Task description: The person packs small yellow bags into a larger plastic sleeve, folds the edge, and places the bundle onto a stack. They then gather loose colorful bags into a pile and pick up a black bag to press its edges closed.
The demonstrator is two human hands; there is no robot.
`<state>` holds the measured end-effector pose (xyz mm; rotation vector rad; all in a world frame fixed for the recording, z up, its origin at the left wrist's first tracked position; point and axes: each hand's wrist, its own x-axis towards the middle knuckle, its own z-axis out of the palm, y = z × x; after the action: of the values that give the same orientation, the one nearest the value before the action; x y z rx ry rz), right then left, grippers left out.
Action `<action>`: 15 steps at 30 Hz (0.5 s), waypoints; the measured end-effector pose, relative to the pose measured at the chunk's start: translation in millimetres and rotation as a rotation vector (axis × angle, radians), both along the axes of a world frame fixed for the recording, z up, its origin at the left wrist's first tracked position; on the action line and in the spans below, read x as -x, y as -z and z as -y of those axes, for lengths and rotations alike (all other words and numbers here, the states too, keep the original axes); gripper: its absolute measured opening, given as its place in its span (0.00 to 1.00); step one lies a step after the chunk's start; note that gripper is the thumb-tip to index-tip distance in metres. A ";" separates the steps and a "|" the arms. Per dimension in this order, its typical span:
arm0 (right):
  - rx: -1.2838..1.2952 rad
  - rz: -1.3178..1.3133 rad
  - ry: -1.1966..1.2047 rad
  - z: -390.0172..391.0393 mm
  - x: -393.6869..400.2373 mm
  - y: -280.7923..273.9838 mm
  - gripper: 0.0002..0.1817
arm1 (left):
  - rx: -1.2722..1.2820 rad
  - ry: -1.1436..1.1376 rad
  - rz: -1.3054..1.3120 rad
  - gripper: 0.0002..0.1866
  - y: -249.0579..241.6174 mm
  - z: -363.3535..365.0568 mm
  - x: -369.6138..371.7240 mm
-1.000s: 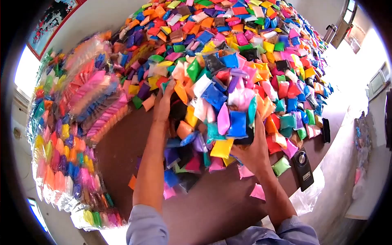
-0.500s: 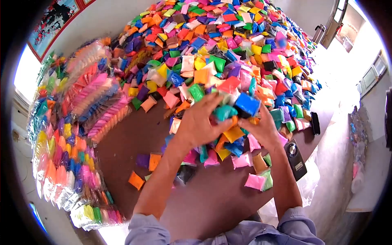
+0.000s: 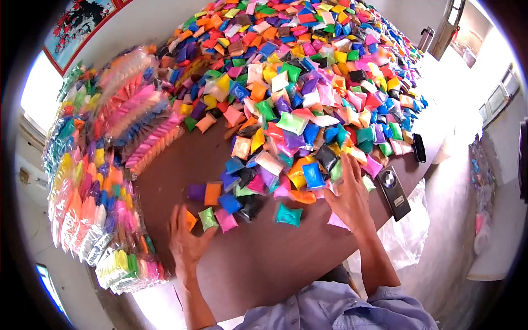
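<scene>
Brown, smooth board makes up the table [image 3: 264, 258], and most of it is covered by a heap [image 3: 308, 71] of small coloured packets that runs from the middle to the far end. Only the near part is left bare. Along the left edge, clear bags [image 3: 93, 181] filled with rows of the same packets are stacked, with pink and blue rows seen at the top.

The left hand [image 3: 184, 242] is laid flat on the bare board, fingers spread, nothing gripped. An orange packet [image 3: 190, 220] is touched by its fingertips, and a pale green packet [image 3: 208, 218] lies just beside them. A pink packet [image 3: 226, 220] and a blue one [image 3: 229, 203] are found next to those.

The right hand [image 3: 349, 195] is pressed palm down on the near edge of the heap, fingers spread over the packets; whether one is pinched underneath cannot be told. A teal packet [image 3: 288, 214] lies alone on the board between the two hands, nearer the right.

A black scale [image 3: 392, 192] is set at the right edge, just beside the right hand, and a dark phone [image 3: 419, 147] lies farther along that edge. Clear plastic [image 3: 407, 236] hangs below the table on that side. A framed picture [image 3: 77, 22] is hung on the pale wall at upper left, and bright daylight is let in at the right of the room.
</scene>
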<state>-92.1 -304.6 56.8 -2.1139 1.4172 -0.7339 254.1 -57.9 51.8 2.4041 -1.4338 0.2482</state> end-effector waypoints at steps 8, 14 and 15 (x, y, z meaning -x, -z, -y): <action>0.166 0.035 -0.007 -27.0 8.7 22.0 0.46 | -0.220 -0.063 -0.262 0.61 15.9 28.7 6.8; 0.185 0.093 0.013 -43.5 17.7 35.0 0.38 | -0.046 0.068 -0.379 0.59 26.1 151.4 14.4; 0.207 0.081 0.015 -45.8 20.1 37.9 0.37 | 0.090 0.155 -0.376 0.56 34.4 171.0 6.6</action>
<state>-112.2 -258.8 18.9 -2.2016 1.3655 -0.9991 247.5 -228.9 17.4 2.1127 -1.3874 -0.1664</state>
